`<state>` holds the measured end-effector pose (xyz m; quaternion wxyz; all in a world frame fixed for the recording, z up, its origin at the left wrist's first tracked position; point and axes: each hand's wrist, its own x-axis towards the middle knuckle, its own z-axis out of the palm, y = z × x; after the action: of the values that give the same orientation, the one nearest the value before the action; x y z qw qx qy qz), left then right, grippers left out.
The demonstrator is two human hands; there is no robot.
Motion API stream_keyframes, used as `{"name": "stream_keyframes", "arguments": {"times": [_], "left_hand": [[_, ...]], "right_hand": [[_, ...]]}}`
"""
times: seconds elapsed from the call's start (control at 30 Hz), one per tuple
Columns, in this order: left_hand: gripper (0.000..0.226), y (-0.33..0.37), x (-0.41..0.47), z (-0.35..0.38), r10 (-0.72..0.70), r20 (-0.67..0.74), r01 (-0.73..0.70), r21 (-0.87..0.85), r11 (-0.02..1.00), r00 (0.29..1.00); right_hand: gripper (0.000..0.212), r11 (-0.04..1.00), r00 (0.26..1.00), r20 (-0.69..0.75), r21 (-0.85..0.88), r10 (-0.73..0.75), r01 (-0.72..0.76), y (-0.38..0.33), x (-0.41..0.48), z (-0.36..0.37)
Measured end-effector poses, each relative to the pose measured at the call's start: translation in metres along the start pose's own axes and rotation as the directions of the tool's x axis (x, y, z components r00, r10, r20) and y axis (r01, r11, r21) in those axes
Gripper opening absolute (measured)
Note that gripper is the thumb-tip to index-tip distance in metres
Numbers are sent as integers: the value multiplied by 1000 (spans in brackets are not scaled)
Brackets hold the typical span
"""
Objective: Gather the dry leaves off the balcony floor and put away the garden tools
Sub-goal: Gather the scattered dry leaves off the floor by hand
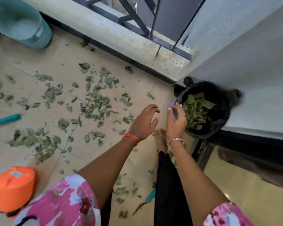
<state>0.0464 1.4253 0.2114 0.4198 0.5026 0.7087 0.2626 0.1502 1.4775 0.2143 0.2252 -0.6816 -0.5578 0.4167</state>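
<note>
Balcony floor (137,88), beige tile: dry leaves (95,100) lie scattered wide on my left, with more already in the black-lined bin (225,111) at the wall corner. My left hand (143,123) hovers over the tile, fingers loosely curled and empty. My right hand (176,123) is at the bin's near rim, fingers relaxed, holding nothing. A teal-handled tool (6,119) lies at far left, a second teal tool (151,195) beside my leg.

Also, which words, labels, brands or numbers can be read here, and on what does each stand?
No text is readable.
Orange container: pale label on top, too blurred to read.
Teal container: small pale patch on its side, too blurred to read.
</note>
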Motion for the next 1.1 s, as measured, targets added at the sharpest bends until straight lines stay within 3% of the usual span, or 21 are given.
{"name": "stream_keyframes", "arguments": {"times": [0.13, 0.37, 0.63, 0.77, 0.9, 1.0, 1.1], "left_hand": [[26, -31, -73, -56, 143, 39, -146, 79, 986, 989], [24, -93, -186, -89, 206, 186, -244, 212, 946, 961], [27, -134, -261, -16, 252, 342, -330, 194, 924, 905], [44, -177, -285, 38, 292, 436, -404, 188, 895, 851], [60, -251, -301, 97, 275, 495, -410, 186, 893, 824], [89, -318, -300, 134, 252, 580, -491, 302, 817, 775], [104, -373, -284, 159, 254, 635, -584, 385, 714, 730]], "right_hand": [[17, 988, 991, 13, -71, -136, 137, -6, -75, 10], [11, 997, 994, -86, -36, -66, 63, 40, -212, 14], [13, 987, 970, -185, 12, 158, -159, 137, -338, 12], [24, 975, 954, -203, 24, 223, -222, 214, -392, 37], [44, 917, 916, -55, -17, 396, -398, 313, -440, 91], [61, 911, 918, 39, -149, 394, -384, 380, -456, 135], [75, 836, 952, -12, -476, 305, -274, 445, -456, 168]]}}
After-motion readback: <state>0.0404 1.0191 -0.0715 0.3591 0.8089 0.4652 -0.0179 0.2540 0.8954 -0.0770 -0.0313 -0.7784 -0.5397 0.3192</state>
